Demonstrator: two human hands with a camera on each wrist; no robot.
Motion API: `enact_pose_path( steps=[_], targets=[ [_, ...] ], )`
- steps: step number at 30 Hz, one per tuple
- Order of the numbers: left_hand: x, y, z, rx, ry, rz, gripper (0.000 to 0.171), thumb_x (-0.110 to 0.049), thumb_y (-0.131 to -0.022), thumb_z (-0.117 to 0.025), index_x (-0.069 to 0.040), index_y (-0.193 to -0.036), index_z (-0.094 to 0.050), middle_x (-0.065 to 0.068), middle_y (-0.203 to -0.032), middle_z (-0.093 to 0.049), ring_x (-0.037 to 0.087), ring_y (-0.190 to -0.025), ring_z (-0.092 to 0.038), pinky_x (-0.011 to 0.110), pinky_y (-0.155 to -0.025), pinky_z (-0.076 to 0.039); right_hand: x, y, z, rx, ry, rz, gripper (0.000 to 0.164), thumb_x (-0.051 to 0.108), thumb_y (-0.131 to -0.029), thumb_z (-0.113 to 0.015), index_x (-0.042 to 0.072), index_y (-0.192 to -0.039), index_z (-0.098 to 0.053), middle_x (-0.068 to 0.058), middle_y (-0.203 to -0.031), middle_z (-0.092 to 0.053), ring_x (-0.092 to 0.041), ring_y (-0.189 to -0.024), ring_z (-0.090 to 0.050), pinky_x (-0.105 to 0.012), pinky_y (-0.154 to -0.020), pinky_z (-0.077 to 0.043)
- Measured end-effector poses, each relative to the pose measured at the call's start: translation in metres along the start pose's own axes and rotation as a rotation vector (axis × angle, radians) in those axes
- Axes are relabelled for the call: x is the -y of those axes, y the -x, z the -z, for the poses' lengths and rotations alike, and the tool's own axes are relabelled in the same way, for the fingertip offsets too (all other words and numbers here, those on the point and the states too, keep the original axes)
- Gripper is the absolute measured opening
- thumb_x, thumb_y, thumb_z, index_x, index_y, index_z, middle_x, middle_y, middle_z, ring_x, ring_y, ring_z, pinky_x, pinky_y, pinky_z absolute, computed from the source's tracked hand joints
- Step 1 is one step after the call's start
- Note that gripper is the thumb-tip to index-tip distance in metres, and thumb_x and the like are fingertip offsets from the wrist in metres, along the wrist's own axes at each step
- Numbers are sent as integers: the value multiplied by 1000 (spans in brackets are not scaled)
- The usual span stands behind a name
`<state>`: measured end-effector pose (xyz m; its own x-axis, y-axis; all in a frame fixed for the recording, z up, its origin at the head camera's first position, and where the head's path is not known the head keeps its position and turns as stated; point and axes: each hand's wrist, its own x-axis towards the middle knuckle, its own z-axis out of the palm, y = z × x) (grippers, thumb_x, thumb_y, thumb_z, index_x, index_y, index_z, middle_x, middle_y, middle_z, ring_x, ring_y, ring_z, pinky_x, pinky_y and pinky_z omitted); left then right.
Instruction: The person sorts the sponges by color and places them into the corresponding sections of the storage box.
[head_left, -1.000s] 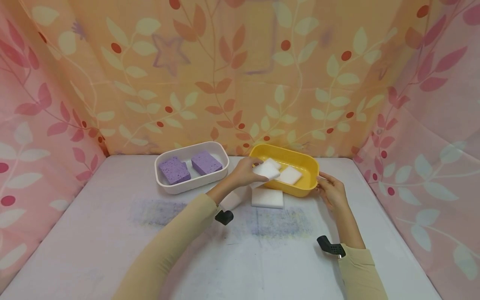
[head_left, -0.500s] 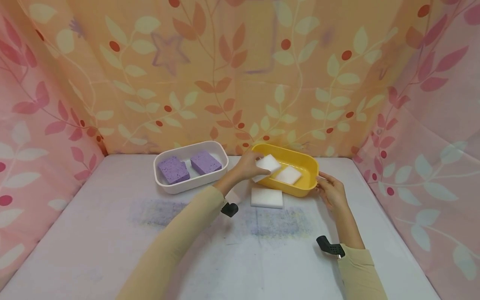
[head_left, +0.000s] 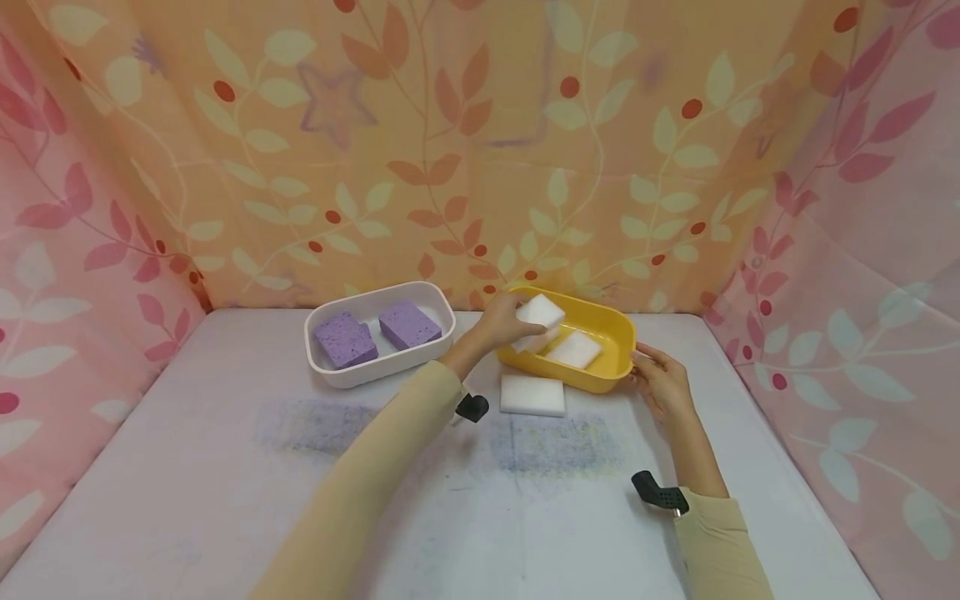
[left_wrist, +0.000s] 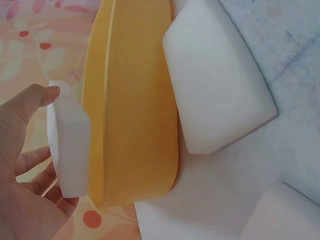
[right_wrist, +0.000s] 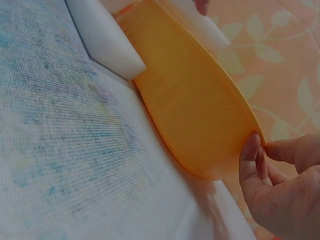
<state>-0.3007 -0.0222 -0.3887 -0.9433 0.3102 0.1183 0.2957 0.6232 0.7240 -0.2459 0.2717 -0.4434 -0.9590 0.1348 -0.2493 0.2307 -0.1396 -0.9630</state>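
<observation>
In the head view my left hand [head_left: 498, 323] grips a white sponge [head_left: 543, 311] above the left end of a yellow tray [head_left: 588, 382]. The left wrist view shows thumb and fingers on opposite edges of that sponge [left_wrist: 72, 145], beside the tray's rim. Inside the tray lies another white sponge [head_left: 576, 350]. My right hand [head_left: 664, 387] holds the tray's right end; in the right wrist view its thumb and fingers pinch the rim. A further white sponge [head_left: 532, 396] lies flat on the table before the tray.
One more white sponge [left_wrist: 285, 217] lies on the table, mostly hidden behind my left wrist in the head view. To the left stands a white tray [head_left: 360, 379] with two purple sponges [head_left: 345, 340]. A patterned curtain [head_left: 480, 167] closes off the table's back.
My left hand has moved right and slightly up, carrying the white sponge from the yellow tray's front left edge to above its inside. The right hand has stayed on the tray's end.
</observation>
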Motion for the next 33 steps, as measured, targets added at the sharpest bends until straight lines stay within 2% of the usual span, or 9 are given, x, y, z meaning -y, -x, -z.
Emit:
enact_pose_path(
  steps=[4,11,15,20,28,33],
  targets=[
    [0,-5,-1,-13,-16,-1,55,-28,-91,-84,0,-135,-68,16,-124,-72,26,-104,-62,32,-87,-53,1,1,0,9,4,-7,61,13,-109,-58,0,-163,-33,8,-91,-66,-3,-78,-60,-14,-73,-56],
    [-2,-14,-9,-15,-25,34,58,-29,-92,-83,0,-139,-65,15,-130,-70,28,-112,-61,38,-101,-54,4,2,3,6,-6,-11,62,12,-109,-57,1,-164,-32,9,-92,-67,-4,-78,-59,-14,-73,-56],
    [-2,-17,-13,-43,-57,26,55,-28,-91,-84,0,-136,-68,15,-128,-71,28,-115,-60,38,-102,-50,5,2,2,1,-5,-26,62,13,-109,-58,2,-164,-33,8,-92,-66,-4,-79,-59,-13,-73,-56],
    [0,-17,-18,-46,-43,28,53,-25,-91,-85,2,-133,-68,16,-128,-71,29,-117,-60,39,-103,-50,6,4,1,-6,-16,-34,62,12,-108,-58,1,-164,-33,7,-92,-67,-5,-78,-59,-14,-73,-56],
    [0,-13,-20,-25,-25,87,65,-26,-93,-83,6,-144,-58,20,-146,-60,33,-138,-52,44,-120,-42,7,5,-1,-2,-2,-34,61,12,-109,-57,2,-164,-32,7,-95,-65,-5,-79,-58,-14,-74,-56],
    [2,-10,-19,-21,10,97,70,-24,-93,-82,8,-148,-53,24,-150,-57,37,-140,-51,45,-121,-42,8,7,-2,5,-12,-32,61,9,-109,-57,0,-164,-32,6,-94,-66,-5,-78,-58,-14,-73,-56]
  ],
)
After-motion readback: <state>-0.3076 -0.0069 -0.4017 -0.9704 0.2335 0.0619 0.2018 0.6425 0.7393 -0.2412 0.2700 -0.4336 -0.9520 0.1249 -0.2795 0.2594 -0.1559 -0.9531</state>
